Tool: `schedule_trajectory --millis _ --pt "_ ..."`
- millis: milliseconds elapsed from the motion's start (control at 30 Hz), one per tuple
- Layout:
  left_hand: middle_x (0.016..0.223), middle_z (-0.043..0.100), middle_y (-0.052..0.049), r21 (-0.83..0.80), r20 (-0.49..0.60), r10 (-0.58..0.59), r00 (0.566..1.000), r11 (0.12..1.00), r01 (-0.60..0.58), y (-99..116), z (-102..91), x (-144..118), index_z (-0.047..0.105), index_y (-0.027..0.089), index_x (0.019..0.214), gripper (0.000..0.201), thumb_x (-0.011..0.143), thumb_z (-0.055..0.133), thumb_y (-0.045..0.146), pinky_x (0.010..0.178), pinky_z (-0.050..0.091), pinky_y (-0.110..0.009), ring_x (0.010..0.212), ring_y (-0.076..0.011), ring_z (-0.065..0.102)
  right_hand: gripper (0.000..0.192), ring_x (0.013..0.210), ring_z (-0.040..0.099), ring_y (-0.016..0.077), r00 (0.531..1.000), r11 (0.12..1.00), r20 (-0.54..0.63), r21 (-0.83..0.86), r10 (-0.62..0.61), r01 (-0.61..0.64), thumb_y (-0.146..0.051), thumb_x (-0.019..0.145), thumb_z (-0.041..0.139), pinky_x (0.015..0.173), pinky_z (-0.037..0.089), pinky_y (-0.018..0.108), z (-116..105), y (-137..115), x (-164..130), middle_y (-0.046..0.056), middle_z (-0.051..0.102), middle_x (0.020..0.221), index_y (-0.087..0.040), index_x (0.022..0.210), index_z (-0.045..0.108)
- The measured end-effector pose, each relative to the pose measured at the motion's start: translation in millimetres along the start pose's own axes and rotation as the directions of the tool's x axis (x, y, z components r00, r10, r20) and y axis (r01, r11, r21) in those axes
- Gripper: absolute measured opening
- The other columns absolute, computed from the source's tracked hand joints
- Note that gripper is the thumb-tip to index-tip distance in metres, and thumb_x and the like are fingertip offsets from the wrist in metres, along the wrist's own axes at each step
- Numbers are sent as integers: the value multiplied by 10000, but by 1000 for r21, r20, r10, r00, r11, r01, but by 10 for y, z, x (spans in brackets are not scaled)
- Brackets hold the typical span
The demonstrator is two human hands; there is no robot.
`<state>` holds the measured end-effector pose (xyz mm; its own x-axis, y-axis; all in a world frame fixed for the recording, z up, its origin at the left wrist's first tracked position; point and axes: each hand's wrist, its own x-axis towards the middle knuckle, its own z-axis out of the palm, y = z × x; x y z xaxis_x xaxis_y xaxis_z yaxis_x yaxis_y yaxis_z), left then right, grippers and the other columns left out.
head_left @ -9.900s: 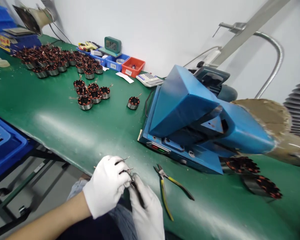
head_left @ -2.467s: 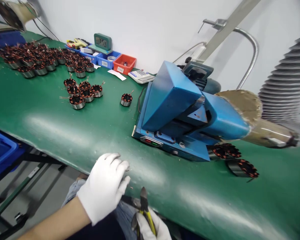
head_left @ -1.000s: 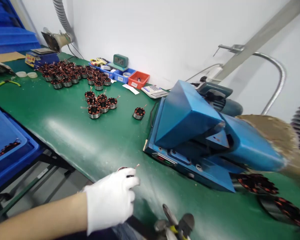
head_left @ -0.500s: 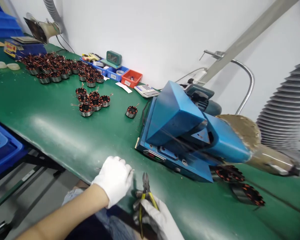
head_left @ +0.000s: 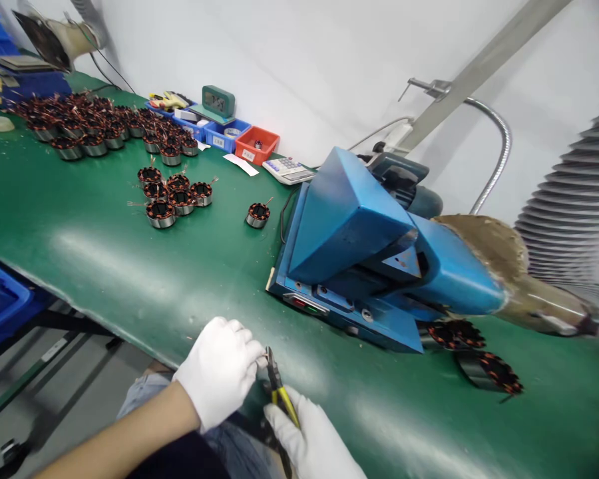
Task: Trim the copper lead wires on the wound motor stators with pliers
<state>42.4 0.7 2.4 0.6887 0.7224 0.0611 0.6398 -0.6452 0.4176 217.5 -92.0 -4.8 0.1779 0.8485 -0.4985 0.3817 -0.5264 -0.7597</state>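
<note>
My left hand (head_left: 222, 372), in a white glove, is closed with its thumb and fingertips pinched together. A short bit of thin wire (head_left: 263, 357) shows at its fingertips; the rest is hidden by the glove. My right hand (head_left: 312, 432), also gloved, grips yellow-handled diagonal cutters (head_left: 278, 386). Their dark jaws point up and left and lie right at the left fingertips, by the wire. The jaws look nearly closed, and part of the handles is hidden by my right hand.
A blue machine (head_left: 349, 226) stands ahead on the green table (head_left: 104, 253). Copper-wound stators (head_left: 160, 214) sit in a group, with a big cluster (head_left: 80, 126) behind. One stator (head_left: 257, 215) stands alone. Larger stators (head_left: 488, 371) lie right. A red bin (head_left: 257, 143) and calculator (head_left: 288, 170) line the wall.
My right hand has raised the cutters and turned them left, bringing the jaws to the left fingertips. The jaws and handles have drawn closer together. The view has shifted slightly.
</note>
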Motion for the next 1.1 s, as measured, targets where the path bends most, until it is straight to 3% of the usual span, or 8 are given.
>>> schedule_trajectory --millis 200,400,633,733,800,900,1033,1100 --pt "791 600 -41 20 51 1 999 1000 -2 2 -25 -1 594 194 816 136 856 469 162 700 382 -386 782 -233 534 374 989 648 273 1000 997 5 -82 7 -7 -500 752 636 883 452 311 56 -23 9 75 738 1017 -237 1009 706" --pt "821 607 -52 6 72 24 997 1000 -24 -20 18 -15 606 187 853 154 890 457 188 750 392 -381 802 -223 535 260 643 630 215 999 996 5 -74 -53 54 -481 795 583 632 470 273 113 -64 47 23 707 666 -248 817 696" --pt "817 620 -32 -4 50 41 998 999 -41 -37 -3 7 603 210 854 179 897 435 169 740 403 -389 794 -226 546 385 587 598 212 986 981 -138 -181 -94 68 -506 868 446 566 444 291 -102 -76 105 50 662 645 -193 852 669" --pt "831 623 -24 -1 14 37 999 999 -37 -21 -24 -8 596 211 882 139 901 460 189 746 426 -400 802 -228 559 372 793 652 277 956 933 -231 -347 -181 93 -449 855 467 714 477 346 -204 2 88 117 718 879 -202 1020 691" --pt "956 626 -46 -27 -102 37 994 999 -40 -4 -52 -66 583 194 955 99 870 543 224 835 433 -418 902 -238 562 412 934 656 288 937 930 -295 -360 -186 71 -400 865 453 781 486 349 -243 79 46 121 698 1088 -239 1200 630" --pt "1134 587 -124 -2 -276 12 961 1000 -13 7 -110 -212 575 134 972 289 764 698 294 959 401 -465 1062 -295 523 455 943 675 234 915 926 -329 -362 -234 107 -309 891 406 780 509 293 -284 211 -9 83 645 1215 -298 1332 516" --pt "1089 609 -169 102 -239 -41 970 992 67 -49 -117 -367 618 99 879 360 659 795 322 918 451 -496 1015 -335 556 521 898 695 194 855 816 -271 -517 -442 258 -196 874 365 714 543 256 -352 405 97 92 639 1163 -309 1374 458" --pt "1122 607 -178 160 -202 -29 979 985 62 -105 -68 -391 638 103 858 336 646 807 302 915 455 -513 1020 -349 561 498 860 697 228 803 725 -279 -642 -527 252 -200 855 376 659 560 302 -391 467 215 130 637 1112 -267 1326 524"
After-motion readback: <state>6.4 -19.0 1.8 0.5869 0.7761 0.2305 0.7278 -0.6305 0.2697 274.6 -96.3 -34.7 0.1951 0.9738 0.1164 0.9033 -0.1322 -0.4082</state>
